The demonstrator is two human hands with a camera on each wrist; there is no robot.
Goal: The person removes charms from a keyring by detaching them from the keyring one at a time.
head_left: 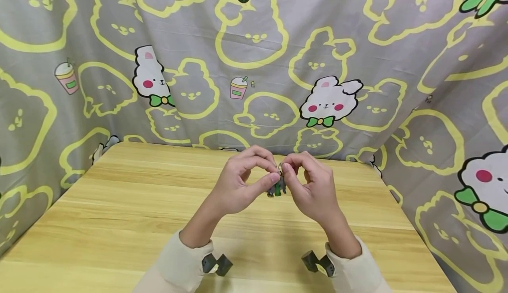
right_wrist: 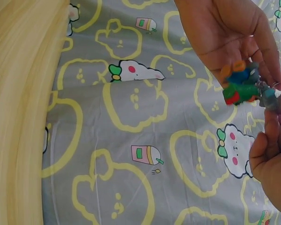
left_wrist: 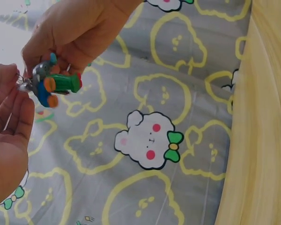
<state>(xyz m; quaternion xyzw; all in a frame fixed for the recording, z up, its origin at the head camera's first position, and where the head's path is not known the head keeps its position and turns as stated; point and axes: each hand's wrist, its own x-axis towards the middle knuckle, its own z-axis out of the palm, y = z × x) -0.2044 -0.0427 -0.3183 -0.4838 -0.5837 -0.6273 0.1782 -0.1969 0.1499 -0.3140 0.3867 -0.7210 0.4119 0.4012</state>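
A small keychain with green, blue and grey figurines hangs between both hands, above the far middle of the table. Its parts show orange ends and a red tip. At the top is a thin metal ring. My left hand pinches the keychain near the ring with thumb and fingertips. From the other side, my right hand pinches at the ring. In the left wrist view the green figurine points toward the table. Fingertips partly hide the ring, so its exact shape cannot be told.
Below the hands lies a light wooden table. A grey curtain with yellow outlines and printed rabbits surrounds its back and sides. A black wrist camera is on the left sleeve, and another camera on the right.
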